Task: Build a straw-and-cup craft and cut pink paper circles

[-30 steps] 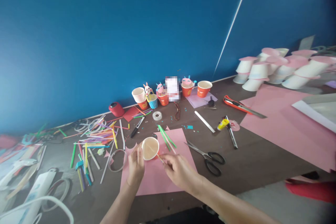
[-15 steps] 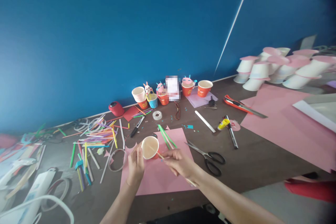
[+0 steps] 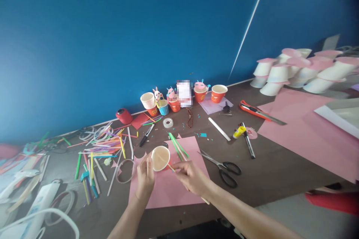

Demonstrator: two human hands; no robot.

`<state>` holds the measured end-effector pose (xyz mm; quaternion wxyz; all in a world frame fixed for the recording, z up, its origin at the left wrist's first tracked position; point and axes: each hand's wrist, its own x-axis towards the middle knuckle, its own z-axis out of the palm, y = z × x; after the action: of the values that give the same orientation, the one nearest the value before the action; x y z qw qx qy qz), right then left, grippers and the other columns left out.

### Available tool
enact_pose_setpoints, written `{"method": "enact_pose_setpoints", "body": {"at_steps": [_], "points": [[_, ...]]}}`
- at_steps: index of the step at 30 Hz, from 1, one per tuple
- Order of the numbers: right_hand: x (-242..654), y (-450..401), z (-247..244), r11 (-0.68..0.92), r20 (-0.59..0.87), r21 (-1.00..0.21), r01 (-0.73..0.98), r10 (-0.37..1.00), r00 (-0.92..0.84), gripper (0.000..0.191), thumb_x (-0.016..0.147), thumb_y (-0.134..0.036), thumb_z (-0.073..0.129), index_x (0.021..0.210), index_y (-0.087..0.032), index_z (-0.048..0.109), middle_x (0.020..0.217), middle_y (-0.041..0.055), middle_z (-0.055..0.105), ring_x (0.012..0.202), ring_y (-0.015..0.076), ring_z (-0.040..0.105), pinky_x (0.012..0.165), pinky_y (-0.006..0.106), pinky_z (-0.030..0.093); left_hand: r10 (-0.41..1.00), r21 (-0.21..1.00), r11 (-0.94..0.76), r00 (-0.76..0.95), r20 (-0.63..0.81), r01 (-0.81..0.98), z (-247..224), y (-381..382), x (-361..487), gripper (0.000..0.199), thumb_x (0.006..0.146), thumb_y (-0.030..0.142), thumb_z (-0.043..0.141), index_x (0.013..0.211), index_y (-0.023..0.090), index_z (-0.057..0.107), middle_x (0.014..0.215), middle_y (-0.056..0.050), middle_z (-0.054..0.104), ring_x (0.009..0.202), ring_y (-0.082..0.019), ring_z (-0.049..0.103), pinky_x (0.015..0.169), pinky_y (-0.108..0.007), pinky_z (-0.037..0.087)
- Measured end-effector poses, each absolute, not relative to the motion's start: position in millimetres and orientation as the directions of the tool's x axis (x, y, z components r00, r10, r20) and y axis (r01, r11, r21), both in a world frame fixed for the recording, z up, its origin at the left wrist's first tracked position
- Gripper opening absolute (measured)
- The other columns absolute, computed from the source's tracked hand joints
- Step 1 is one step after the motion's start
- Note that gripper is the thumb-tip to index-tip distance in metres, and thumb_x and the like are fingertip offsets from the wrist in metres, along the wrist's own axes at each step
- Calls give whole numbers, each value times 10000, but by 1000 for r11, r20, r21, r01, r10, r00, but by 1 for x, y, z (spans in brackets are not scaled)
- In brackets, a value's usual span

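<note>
A paper cup (image 3: 160,158) is tilted so that its open mouth faces me, with my left hand (image 3: 146,177) closed around its left side. My right hand (image 3: 190,177) pinches a thin pale stick (image 3: 171,168) whose tip is at the cup's lower right rim. The stick's other end shows below my right wrist. Beneath both hands lies a pink sheet (image 3: 174,194). Green and white straws (image 3: 178,145) rest on the sheet's upper part, just behind the cup. Black-handled scissors (image 3: 224,168) lie open to the right of the sheet.
Loose straws (image 3: 103,149) and a tape roll (image 3: 125,171) lie at left. Decorated cups (image 3: 174,104) stand along the blue wall. A cutter (image 3: 255,111), a marker (image 3: 248,145) and a yellow-capped item (image 3: 239,132) are at right, near pink paper (image 3: 311,130) and stacked white cups (image 3: 276,76).
The fingers of my right hand have shifted slightly on the stick, and its tip now meets the cup's rim a little higher. My left hand and the cup have barely moved.
</note>
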<state>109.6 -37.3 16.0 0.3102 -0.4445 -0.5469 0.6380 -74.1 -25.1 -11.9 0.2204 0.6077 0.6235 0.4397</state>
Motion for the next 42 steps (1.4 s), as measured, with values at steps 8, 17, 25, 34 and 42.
{"method": "enact_pose_setpoints", "body": {"at_steps": [8,17,25,34,42], "points": [[115,-51,32,309,49,-694,650,921,-385,325,763,-167,459,1060,-187,587,652,80,642,603,186,568,584,263,336,953,820,-135,-153,261,556,-6,-24,-71,431,884,355,261,1075,143,585,962,-133,635,980,-211,559,894,-402,411],[109,-37,19,-371,-303,-925,-75,845,-441,162,746,-270,490,744,-139,586,336,-86,332,298,53,269,357,194,161,953,822,-142,-147,264,551,-5,-25,-71,453,890,350,244,1062,101,582,965,-145,635,963,-212,569,897,-408,409],[111,-41,10,-599,-396,-723,-345,768,-504,220,685,-326,536,581,-196,391,312,-117,269,293,40,156,327,187,130,953,830,-132,-160,256,542,-5,-26,-71,439,886,360,253,1050,119,582,967,-139,633,1016,-211,544,951,-427,359],[110,-46,22,32,-98,-935,353,933,-345,244,800,-246,430,884,-145,636,495,-8,546,437,106,488,450,208,310,954,838,-143,-152,259,527,-6,-25,-69,434,882,367,266,1040,133,596,935,-137,641,927,-216,584,845,-396,446],[111,-53,35,306,14,-668,678,916,-400,305,792,-170,430,1062,-157,571,696,76,647,639,172,588,580,240,359,952,835,-141,-159,262,531,-7,-24,-71,422,873,384,293,1038,142,597,947,-135,645,941,-214,582,849,-379,445]]}}
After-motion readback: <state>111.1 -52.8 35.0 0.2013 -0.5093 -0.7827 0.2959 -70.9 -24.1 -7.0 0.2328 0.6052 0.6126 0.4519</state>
